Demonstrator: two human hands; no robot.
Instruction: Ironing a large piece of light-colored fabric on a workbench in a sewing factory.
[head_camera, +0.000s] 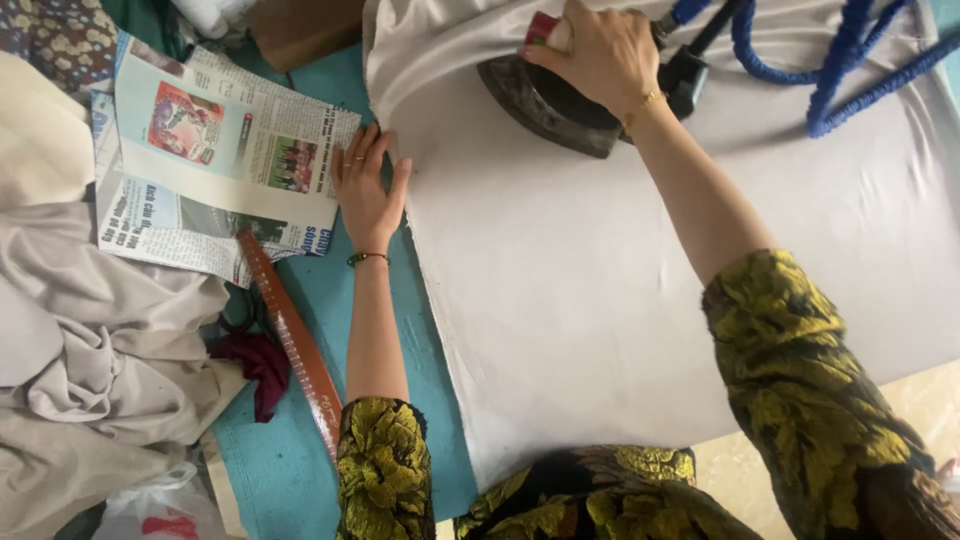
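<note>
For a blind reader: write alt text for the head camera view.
A person's right hand grips a dark iron on pale grey cloth, while the left hand lies flat at the cloth's edge. Newspaper sheets, a brown curved ruler and crumpled beige fabric lie to the left on a teal surface.

Teal work surface (420, 400); beige tiled floor (900, 410) at right.

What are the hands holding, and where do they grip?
The right hand grips the dark iron by its top handle. The left hand holds nothing; it lies flat on the pale cloth's edge.
</note>
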